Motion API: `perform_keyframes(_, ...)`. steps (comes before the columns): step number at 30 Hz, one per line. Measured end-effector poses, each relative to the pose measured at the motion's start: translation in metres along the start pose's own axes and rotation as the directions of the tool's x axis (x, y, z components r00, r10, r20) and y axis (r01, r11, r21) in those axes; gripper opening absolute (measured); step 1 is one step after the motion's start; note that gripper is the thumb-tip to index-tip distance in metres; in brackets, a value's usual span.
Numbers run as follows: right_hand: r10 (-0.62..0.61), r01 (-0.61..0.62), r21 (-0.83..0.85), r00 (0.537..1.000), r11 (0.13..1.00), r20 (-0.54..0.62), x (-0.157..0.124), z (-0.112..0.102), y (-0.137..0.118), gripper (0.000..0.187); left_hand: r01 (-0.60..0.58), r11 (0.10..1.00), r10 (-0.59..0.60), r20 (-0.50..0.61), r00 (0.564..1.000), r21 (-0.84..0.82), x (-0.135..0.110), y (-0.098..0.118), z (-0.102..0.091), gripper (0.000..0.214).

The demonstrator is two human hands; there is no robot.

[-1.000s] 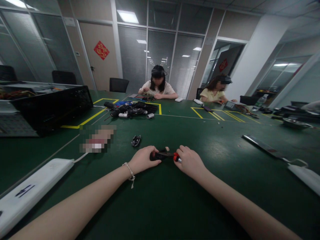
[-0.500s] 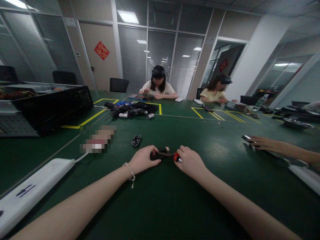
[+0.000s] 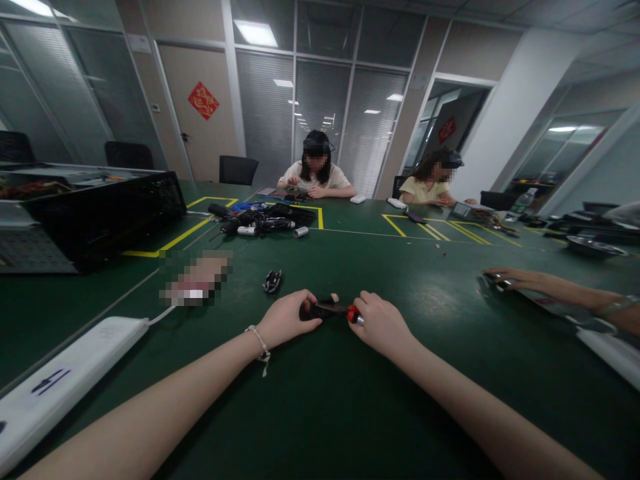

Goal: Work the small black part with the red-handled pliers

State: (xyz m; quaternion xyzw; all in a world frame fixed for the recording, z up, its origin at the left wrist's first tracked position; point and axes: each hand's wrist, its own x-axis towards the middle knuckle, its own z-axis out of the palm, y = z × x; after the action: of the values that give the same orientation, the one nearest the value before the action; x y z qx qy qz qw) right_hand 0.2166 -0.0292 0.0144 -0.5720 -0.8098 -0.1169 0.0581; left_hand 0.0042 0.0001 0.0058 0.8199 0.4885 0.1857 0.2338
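Observation:
My left hand (image 3: 287,315), with a beaded bracelet at the wrist, grips a small dark part (image 3: 309,310) low over the table, thumb and fingers around its left end. In my right hand (image 3: 379,318) is a red-handled tool (image 3: 354,313) with a silvery piece by the grip. A thin, dark metal length of it points left to the dark part; whether the two touch is too dim to tell. Just behind them lies a tiny pale piece (image 3: 335,297). Beyond my left hand rests a small black-and-silver part (image 3: 272,281).
A white power strip (image 3: 75,387) lies at left, near a blurred-out item (image 3: 200,280). Behind stands a black computer case (image 3: 110,220). A heap of black tools and cables (image 3: 265,219) lies mid-table. From the right reaches another person's hand (image 3: 520,279). Two people sit opposite.
My hands and what they hold have hardly moved. At right, the other person's hand has shifted slightly left, and more of that wrist shows.

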Motion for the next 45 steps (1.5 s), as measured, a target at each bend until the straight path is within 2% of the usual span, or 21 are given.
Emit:
perform_keyframes(11,-0.001,0.001,-0.01,1.0,1.0,-0.001,0.0003,-0.0008,-0.001,0.021,-0.069,0.998,0.069,-0.071,0.995,-0.002,-0.0004,-0.0026,0.0021,0.037)
perform_keyframes(22,-0.003,0.004,0.012,1.0,1.0,-0.013,-0.0003,-0.001,-0.001,0.02,-0.054,0.998,0.055,-0.044,0.997,0.025,-0.0002,-0.0017,0.0018,0.04)
perform_keyframes(31,0.0,0.0,0.012,1.0,1.0,-0.007,-0.0004,-0.0011,-0.0009,0.02,-0.086,0.996,0.088,-0.05,0.995,0.028,0.0009,-0.0048,0.0024,0.034)
perform_keyframes(45,0.001,-0.001,-0.002,1.0,1.0,-0.008,0.0007,0.0028,-0.0001,0.022,-0.034,0.998,0.038,-0.074,0.997,0.055,0.0016,-0.0051,0.0044,0.037)
